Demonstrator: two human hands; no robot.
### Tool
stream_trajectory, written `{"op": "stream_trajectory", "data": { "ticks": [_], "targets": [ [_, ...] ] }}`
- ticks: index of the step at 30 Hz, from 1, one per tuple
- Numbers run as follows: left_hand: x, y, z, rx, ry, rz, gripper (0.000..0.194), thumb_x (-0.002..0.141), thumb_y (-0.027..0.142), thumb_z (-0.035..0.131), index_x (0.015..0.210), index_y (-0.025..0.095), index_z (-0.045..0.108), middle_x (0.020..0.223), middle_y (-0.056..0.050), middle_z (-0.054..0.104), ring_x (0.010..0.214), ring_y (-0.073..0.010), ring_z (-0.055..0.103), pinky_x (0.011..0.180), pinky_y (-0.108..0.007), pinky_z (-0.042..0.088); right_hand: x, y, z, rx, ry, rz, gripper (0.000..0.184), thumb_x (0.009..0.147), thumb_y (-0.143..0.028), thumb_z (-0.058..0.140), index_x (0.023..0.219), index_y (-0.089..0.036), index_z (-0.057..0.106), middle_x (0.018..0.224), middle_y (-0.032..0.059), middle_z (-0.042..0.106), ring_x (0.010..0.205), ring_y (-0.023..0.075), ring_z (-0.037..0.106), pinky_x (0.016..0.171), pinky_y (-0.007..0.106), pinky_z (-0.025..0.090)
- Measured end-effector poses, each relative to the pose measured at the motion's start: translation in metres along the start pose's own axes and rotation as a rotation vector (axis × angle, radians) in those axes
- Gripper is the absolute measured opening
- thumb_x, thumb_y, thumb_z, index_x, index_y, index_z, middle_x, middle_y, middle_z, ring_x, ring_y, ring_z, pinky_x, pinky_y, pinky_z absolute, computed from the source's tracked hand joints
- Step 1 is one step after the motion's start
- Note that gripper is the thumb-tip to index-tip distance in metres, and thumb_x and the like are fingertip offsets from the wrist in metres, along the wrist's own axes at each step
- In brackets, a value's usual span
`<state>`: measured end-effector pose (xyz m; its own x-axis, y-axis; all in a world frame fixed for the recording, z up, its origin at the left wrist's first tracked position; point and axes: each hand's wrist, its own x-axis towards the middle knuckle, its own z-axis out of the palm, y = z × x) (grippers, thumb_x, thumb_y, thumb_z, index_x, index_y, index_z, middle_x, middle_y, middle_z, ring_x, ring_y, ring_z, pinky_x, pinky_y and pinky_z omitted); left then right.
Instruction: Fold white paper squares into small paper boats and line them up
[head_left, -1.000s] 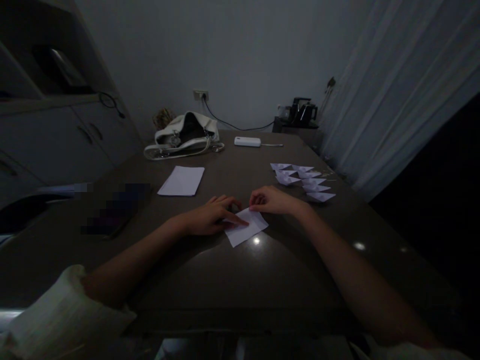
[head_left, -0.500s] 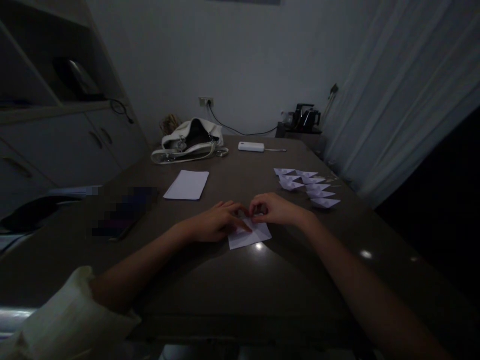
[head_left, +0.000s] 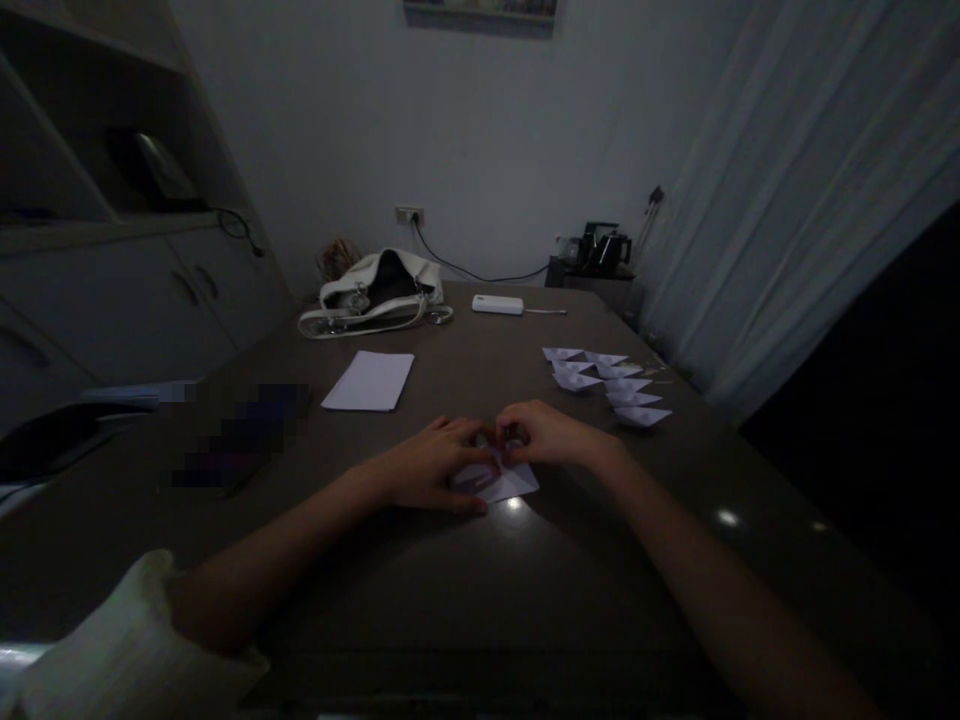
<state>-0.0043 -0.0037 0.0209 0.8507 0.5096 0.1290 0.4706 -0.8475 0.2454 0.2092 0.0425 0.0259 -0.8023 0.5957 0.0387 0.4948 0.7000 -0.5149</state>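
Observation:
A folded sheet of white paper (head_left: 511, 486) lies on the table in front of me, its far part hidden by my fingers. My left hand (head_left: 431, 465) rests over the paper's left side with its fingers spread, the thumb near the close edge and a fingertip pressing the middle. At the far edge, my right hand (head_left: 551, 435) is closed in a pinch on the paper, its fingertips almost touching those of the left. To the right stand several folded paper boats (head_left: 637, 415), grouped in rows.
A stack of white paper (head_left: 370, 381) lies to the left on the dark table (head_left: 570, 570). Behind it sits a white handbag (head_left: 375, 290), with a white power strip or similar device (head_left: 498, 305) to its right. A blurred-out dark object (head_left: 244, 435) lies far left.
My left thumb has come out from the paper's left side to its near edge. My right hand keeps its pinch at the far edge. The view has tilted up slightly.

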Motion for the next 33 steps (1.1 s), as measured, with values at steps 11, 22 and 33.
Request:
{"op": "stream_trajectory", "data": {
  "ticks": [11, 22, 33],
  "targets": [
    [-0.0013, -0.0065, -0.0004, 0.017, 0.012, -0.023, 0.037, 0.079, 0.032, 0.061, 0.116, 0.026, 0.057, 0.128, -0.008, 0.047, 0.116, -0.0288, 0.045, 0.097, -0.043, 0.032, 0.0014, 0.0044, 0.0037, -0.022, 0.08, 0.006, 0.016, 0.069, -0.013, 0.068, 0.084, -0.016, 0.062, 0.081, 0.0017, 0.063, 0.072, 0.013, 0.055, 0.063, 0.021, 0.039],
    [-0.0021, -0.0067, -0.0022, 0.006, 0.005, -0.015, 0.035, 0.079, 0.03, 0.06, 0.114, 0.026, 0.058, 0.128, -0.008, 0.049, 0.116, -0.0289, 0.046, 0.098, -0.044, 0.033, 0.0005, 0.0062, 0.0038, -0.072, 0.079, -0.017, 0.02, 0.07, -0.02, 0.071, 0.087, -0.016, 0.064, 0.084, 0.0028, 0.063, 0.075, 0.0142, 0.056, 0.064, 0.022, 0.039],
    [-0.0022, -0.0083, -0.0007, -0.059, 0.02, 0.027, 0.034, 0.081, 0.026, 0.059, 0.115, 0.026, 0.06, 0.129, -0.008, 0.048, 0.117, -0.0275, 0.045, 0.099, -0.041, 0.036, 0.0006, 0.0076, 0.0035, -0.06, 0.064, -0.006, 0.017, 0.071, -0.013, 0.067, 0.087, -0.016, 0.065, 0.083, 0.0028, 0.063, 0.075, 0.014, 0.056, 0.064, 0.022, 0.039]
  ]
}}
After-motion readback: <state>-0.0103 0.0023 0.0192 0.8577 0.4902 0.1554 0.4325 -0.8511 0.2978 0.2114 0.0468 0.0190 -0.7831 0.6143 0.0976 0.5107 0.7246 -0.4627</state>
